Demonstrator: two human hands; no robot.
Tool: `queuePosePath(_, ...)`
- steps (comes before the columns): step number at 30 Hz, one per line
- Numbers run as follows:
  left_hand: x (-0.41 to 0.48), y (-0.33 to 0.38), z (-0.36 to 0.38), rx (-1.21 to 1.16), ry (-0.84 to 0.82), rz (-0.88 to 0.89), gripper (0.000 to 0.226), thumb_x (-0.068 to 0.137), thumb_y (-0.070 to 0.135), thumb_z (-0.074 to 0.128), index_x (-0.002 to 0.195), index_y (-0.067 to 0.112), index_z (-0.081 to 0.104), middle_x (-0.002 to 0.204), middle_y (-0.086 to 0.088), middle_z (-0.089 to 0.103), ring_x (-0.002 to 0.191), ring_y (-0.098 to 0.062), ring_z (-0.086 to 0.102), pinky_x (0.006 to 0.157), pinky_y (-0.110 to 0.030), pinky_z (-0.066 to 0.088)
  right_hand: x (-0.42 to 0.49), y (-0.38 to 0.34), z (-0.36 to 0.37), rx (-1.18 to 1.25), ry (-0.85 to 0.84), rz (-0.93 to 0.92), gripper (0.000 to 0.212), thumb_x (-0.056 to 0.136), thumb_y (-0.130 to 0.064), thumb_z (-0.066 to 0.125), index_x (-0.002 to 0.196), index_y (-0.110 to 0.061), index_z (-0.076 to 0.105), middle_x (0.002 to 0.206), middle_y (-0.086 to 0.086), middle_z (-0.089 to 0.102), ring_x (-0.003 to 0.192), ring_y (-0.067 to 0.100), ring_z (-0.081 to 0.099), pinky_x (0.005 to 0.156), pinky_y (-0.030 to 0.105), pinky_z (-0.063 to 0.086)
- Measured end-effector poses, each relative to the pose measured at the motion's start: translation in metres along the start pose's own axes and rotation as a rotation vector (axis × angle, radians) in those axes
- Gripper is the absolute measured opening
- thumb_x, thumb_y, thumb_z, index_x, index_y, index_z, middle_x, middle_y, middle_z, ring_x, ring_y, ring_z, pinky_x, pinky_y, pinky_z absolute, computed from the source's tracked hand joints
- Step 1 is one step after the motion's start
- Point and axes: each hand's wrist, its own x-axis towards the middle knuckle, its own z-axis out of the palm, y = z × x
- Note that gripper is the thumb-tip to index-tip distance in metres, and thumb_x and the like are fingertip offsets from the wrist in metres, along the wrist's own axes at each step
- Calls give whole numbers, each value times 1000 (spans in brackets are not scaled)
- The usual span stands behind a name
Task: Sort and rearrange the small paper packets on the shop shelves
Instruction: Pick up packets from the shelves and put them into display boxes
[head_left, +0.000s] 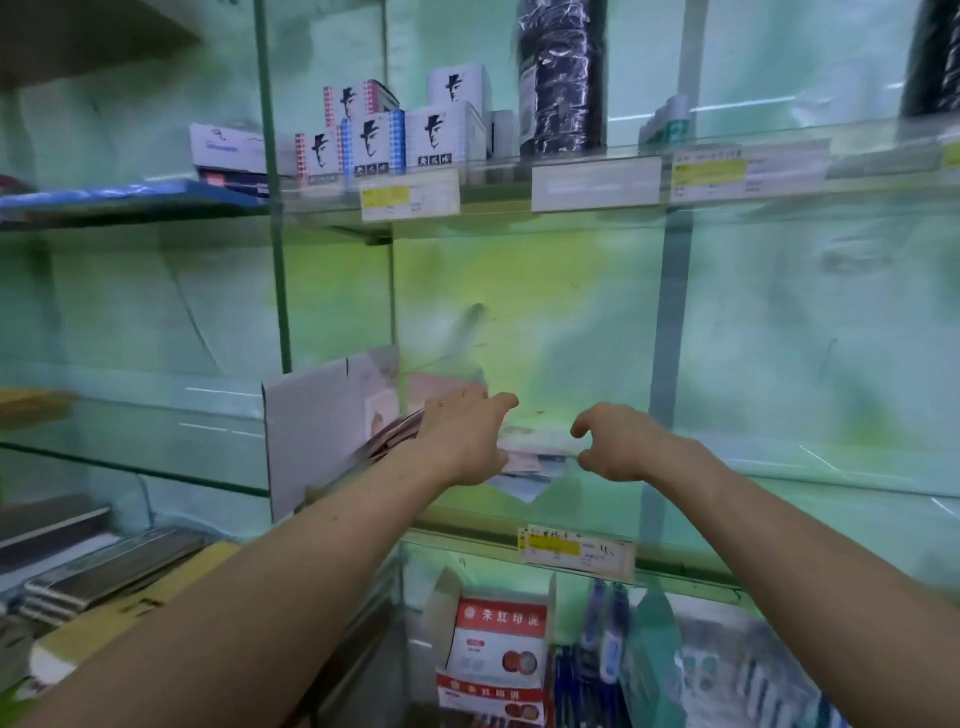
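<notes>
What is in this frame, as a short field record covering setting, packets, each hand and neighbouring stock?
setting: shop shelving, middle glass shelf
paper packets: loose pile on that shelf between the hands; more at the grey cardboard box to its left
left hand: over the pile's left end, grip hidden
right hand: fingers curled at the pile's right edge, contact unclear
above: printed boxes, black roll
below: red ink-pad boxes

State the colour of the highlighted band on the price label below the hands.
Yellow, on an otherwise white price label; the head view, the only one, shows it.
</notes>
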Motion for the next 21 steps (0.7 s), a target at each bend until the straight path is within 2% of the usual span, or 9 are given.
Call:
queuePosePath(8, 29, -12, 10, -91, 10, 73, 48, 89, 28, 54, 137, 27, 46, 132, -5, 48, 120, -26, 47, 98, -41, 40, 28, 0, 29, -74, -44, 35, 50, 90, -7, 50, 139, -15, 43, 140, 8, 47, 122, 28, 51, 98, 36, 45)
queuePosePath(12, 38, -17, 8, -150, -20, 103, 45, 91, 29, 54, 136, 27, 47, 132, -4, 49, 119, -25, 49, 98, -42, 42, 38, 0, 42, -159, -11, 62, 45, 89, -2, 44, 132, -15, 47, 130, 11, 49, 113, 32, 55, 88, 36, 46)
queuePosePath(16, 45, -21, 8, -156, -50, 122, 47, 91, 29, 55, 137, 27, 46, 135, -5, 46, 118, -26, 49, 97, -42, 43, 46, 2, 41, -215, 145, 76, 34, 90, -4, 46, 113, -18, 66, 115, 9, 64, 102, 31, 61, 74, 30, 45)
queuePosePath(21, 53, -17, -1, -174, 1, 137, 55, 89, 41, 58, 138, 22, 45, 134, -7, 47, 125, -27, 42, 100, -42, 40, 41, 0, -12, -132, 394, -44, 26, 92, -15, 47, 107, -14, 69, 109, 11, 66, 102, 34, 58, 79, 35, 46)
